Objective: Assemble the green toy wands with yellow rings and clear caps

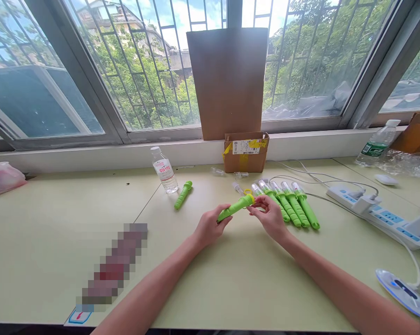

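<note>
The room is closed off by a wide, grey-framed, barred glass window (161, 83), through which trees and buildings are seen. Below it is spread a smooth pale yellow-green tabletop (203, 288), crossed by thin seams. Against the window a tall brown cardboard panel (230, 83) is propped; at its foot is set a small brown cardboard box (232, 160), patched with yellow tape. At the right is laid a long white plastic power strip (380, 216).

Above the table's middle, a slim, ridged, bright green plastic tube (236, 208) is held aslant, wrapped by the left hand (211, 225). Its yellow-rimmed end is met by the bunched fingertips of the right hand (268, 217); exactly what is pinched there cannot be told.
</note>
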`<state>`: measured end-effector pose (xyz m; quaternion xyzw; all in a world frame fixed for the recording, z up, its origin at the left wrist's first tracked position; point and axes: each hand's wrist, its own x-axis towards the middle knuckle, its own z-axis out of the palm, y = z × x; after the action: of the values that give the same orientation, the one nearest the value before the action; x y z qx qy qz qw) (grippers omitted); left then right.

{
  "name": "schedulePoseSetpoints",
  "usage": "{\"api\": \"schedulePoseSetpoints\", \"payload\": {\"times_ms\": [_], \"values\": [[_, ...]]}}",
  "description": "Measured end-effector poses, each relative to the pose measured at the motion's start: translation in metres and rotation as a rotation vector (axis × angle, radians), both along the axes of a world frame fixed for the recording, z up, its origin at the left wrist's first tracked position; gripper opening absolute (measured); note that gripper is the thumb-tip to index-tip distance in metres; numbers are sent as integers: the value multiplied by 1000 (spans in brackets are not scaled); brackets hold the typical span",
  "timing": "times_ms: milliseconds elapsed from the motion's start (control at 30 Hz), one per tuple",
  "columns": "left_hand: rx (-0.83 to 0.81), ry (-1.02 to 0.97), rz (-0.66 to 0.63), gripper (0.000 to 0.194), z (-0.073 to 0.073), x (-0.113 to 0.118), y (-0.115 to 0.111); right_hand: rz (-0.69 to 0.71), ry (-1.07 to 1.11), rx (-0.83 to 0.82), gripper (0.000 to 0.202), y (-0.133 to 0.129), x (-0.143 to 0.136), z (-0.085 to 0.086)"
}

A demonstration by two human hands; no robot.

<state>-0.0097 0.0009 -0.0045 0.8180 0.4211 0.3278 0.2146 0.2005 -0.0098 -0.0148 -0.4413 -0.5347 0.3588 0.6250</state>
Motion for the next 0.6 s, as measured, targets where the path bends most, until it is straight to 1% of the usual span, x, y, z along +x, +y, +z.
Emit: {"api": "schedulePoseSetpoints", "payload": {"times_ms": [200, 367, 467, 600], "values": [[-100, -126, -22, 32, 2, 4, -4, -22, 19, -8, 44, -2, -2, 1], [-212, -243, -35, 33, 7, 9, -10, -26, 26, -10, 41, -3, -1, 1], [-307, -318, -34, 34, 10, 10, -11, -10, 35, -20, 45, -2, -1, 1], [-472, -365, -43, 37, 11, 9, -9, 49, 60, -48, 46, -1, -1, 2]]}}
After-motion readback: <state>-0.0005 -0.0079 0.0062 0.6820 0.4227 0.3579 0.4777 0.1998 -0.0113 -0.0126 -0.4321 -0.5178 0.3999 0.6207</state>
